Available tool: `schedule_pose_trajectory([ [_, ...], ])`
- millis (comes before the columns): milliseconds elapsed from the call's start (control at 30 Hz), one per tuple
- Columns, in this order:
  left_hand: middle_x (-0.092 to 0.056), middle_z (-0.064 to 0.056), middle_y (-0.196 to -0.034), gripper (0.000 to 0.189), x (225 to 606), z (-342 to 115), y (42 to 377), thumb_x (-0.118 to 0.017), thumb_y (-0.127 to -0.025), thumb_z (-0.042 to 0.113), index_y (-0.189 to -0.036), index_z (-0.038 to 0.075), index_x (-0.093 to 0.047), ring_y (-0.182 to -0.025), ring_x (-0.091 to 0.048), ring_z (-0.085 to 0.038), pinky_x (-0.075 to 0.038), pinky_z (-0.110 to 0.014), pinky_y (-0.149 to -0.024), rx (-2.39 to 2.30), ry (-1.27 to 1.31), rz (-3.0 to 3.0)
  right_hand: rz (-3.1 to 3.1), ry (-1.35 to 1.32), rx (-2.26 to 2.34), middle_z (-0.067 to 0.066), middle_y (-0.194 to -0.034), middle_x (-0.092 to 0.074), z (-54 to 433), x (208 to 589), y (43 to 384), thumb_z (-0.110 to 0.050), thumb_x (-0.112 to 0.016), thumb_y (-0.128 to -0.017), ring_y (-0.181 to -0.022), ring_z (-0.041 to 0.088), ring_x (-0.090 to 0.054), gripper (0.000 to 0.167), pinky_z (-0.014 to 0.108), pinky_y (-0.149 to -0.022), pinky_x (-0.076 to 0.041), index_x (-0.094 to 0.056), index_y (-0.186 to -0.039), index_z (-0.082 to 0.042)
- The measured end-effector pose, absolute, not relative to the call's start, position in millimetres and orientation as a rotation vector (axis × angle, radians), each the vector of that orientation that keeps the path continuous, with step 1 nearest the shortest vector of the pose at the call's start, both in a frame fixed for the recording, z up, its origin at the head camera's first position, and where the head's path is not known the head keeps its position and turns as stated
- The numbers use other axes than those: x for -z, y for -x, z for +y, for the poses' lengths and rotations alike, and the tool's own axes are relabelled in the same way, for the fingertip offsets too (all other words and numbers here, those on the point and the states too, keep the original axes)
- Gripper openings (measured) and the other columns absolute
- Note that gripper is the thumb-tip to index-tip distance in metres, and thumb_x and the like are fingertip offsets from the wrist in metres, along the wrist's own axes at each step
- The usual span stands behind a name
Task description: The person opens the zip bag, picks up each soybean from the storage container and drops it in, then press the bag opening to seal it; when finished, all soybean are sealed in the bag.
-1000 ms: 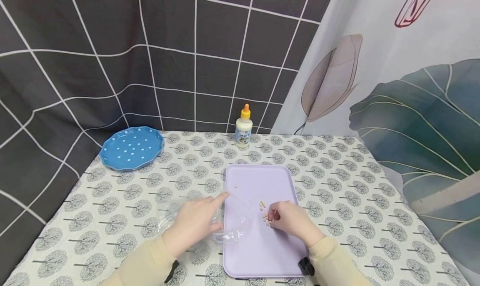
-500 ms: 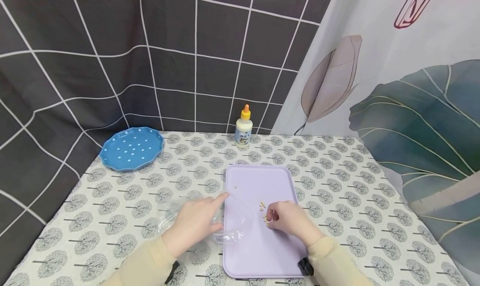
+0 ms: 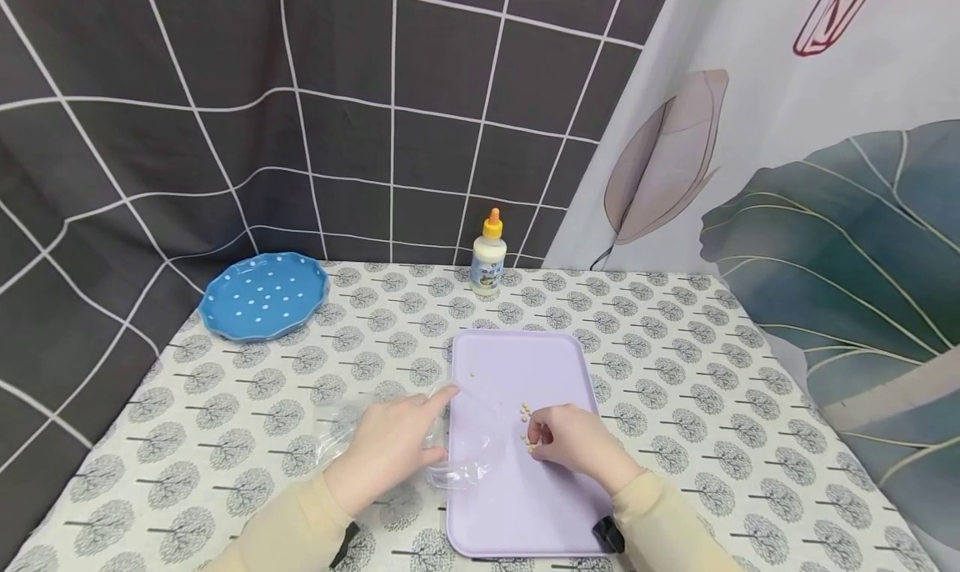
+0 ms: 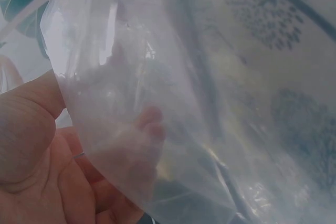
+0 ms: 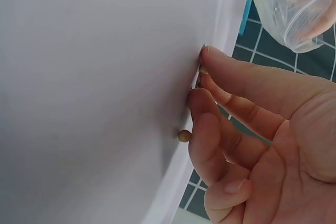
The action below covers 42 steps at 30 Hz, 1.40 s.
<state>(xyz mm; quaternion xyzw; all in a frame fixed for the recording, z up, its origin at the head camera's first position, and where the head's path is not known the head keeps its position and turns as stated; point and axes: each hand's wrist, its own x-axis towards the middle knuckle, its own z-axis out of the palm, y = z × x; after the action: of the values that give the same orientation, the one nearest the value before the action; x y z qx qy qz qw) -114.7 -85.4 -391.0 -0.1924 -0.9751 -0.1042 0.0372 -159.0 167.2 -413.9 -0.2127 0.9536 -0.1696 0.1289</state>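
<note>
My left hand (image 3: 390, 439) holds a clear plastic bag (image 3: 461, 474) over the left edge of a lilac tray (image 3: 525, 522), thumb and forefinger spread. In the left wrist view its other fingers show through the bag (image 4: 157, 66), partly curled. Over the tray's right half, my right hand (image 3: 573, 439) bends its fingers down and pinches a small yellowish bean, mostly hidden by the fingertips. Several such beans (image 3: 525, 410) lie beside those fingers; one bean (image 5: 184, 136) shows below the fingertips in the right wrist view. Another single bean (image 3: 472, 374) lies farther back on the tray.
A small bottle with an orange tip (image 3: 487, 263) stands behind the tray at the table's back edge. At the back left sits a blue scalloped plate (image 3: 262, 297) with white dots. A tree-print cloth (image 3: 360, 313) covers the table; dark checked and leaf-patterned curtains hang behind.
My right hand has shifted very slightly left over the beans, and the beans by its fingertips have moved or been covered. My left hand and the bag have stayed in place.
</note>
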Motion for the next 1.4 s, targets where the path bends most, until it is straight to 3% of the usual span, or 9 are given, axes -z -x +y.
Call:
schedule_pose_trajectory([
  [200,-0.068,0.001,-0.086,0.077,388.8,-85.1,114.3,-0.08,-0.068,0.042,-0.134,0.015,-0.051,-0.07,-0.061,-0.013,-0.045,-0.024,-0.056,0.344,0.583,-3.01,2.769,0.626,0.501,-0.012,-0.061,-0.05,166.4,414.3,159.7,-0.016,-0.079,-0.07,-0.057,0.007,-0.045,0.023,0.026,-0.058,-0.038,-0.057,-0.069,-0.022],
  [500,-0.066,0.004,-0.08,0.078,388.9,-83.4,115.0,-0.081,-0.067,0.043,-0.134,0.016,-0.051,-0.065,-0.058,-0.011,-0.042,-0.022,-0.053,0.318,0.589,-3.023,2.766,0.597,0.733,-0.013,-0.063,-0.053,166.2,409.5,158.2,-0.016,-0.076,-0.077,-0.057,0.005,-0.048,0.016,0.021,-0.053,-0.041,-0.061,-0.074,-0.022],
  [667,-0.065,0.004,-0.079,0.078,390.4,-82.9,115.3,-0.081,-0.066,0.044,-0.133,0.016,-0.052,-0.064,-0.057,-0.011,-0.041,-0.022,-0.052,0.29,0.588,-3.012,2.722,0.714,0.993,-0.013,-0.066,-0.055,159.4,400.7,154.3,-0.015,-0.073,-0.081,-0.06,0.003,-0.049,0.009,0.021,-0.055,-0.045,-0.064,-0.081,-0.019],
  [867,-0.065,0.005,-0.076,0.076,390.5,-81.3,115.9,-0.082,-0.066,0.043,-0.132,0.016,-0.053,-0.061,-0.056,-0.01,-0.041,-0.022,-0.052,0.279,0.598,-2.989,2.701,0.826,0.987,-0.014,-0.066,-0.054,149.9,397.5,150.5,-0.015,-0.073,-0.081,-0.06,0.0,-0.047,0.008,0.02,-0.055,-0.045,-0.065,-0.083,-0.018],
  [1400,-0.066,0.004,-0.079,0.077,389.6,-82.6,115.7,-0.081,-0.068,0.042,-0.133,0.015,-0.052,-0.064,-0.057,-0.01,-0.043,-0.023,-0.054,0.297,0.616,-3.005,2.677,0.676,0.972,-0.011,-0.069,-0.057,178.4,405.0,163.4,-0.018,-0.074,-0.079,-0.06,0.006,-0.051,0.01,0.022,-0.053,-0.045,-0.066,-0.085,-0.017],
])
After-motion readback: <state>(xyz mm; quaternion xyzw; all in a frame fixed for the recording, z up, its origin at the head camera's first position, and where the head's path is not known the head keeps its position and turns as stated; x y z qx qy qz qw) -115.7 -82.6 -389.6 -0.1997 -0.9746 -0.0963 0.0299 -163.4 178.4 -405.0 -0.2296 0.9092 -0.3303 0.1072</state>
